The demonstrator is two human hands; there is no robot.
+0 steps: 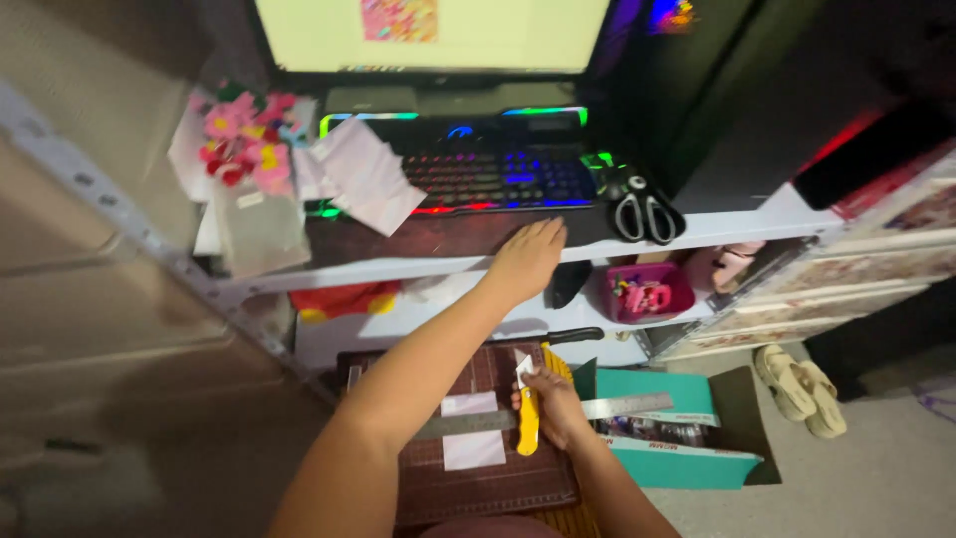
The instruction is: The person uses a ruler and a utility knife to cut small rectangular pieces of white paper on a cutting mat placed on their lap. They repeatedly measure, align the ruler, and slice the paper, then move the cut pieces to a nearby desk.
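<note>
The right hand (554, 406) is gripping a yellow utility knife (527, 416) beside the steel ruler (543, 415) over white paper (473, 430) at 6 o'clock, while the left hand (528, 257), fingers together, is lying flat on the desk edge (438, 239) at 12 o'clock, mid-cutting; a pressing hand on the ruler appears needed next.

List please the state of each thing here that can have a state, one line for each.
Monitor: switched on, screen lit.
Keyboard: backlight on, many colours.
Scissors: closed, lying flat on the desk.
Yellow utility knife: blade out, held in right hand.
Left hand: open, palm down on desk edge.
Teal box: open.
</note>
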